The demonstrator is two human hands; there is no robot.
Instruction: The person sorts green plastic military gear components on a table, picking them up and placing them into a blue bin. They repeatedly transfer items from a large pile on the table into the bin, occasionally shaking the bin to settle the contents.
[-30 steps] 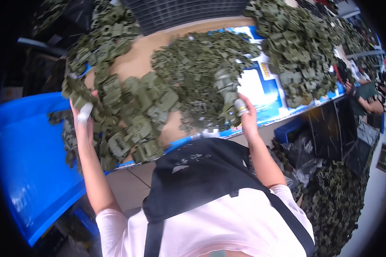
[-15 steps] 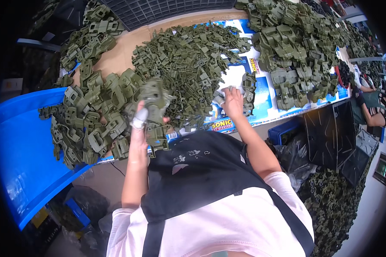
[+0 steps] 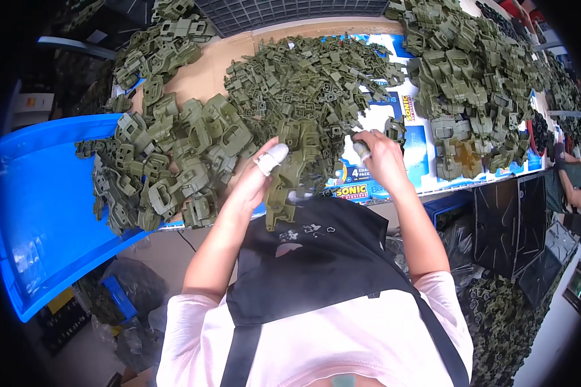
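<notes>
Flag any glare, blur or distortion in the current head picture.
Head view: fisheye curves the blue tray's edges and leaves black corners; head view, pale glare spots the tray's lower left; head view, the held green part looks slightly smeared, perhaps from motion.

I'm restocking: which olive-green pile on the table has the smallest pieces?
The middle pile; its pieces are much smaller than those in the left pile and right pile.

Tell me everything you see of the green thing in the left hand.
The green part is olive, angular and long, apparently moulded plastic, with notches and openings; blur hides whether it is one piece or several. The left hand grips its left side. Its length runs toward the body, its near end showing in front of the black apron.
</notes>
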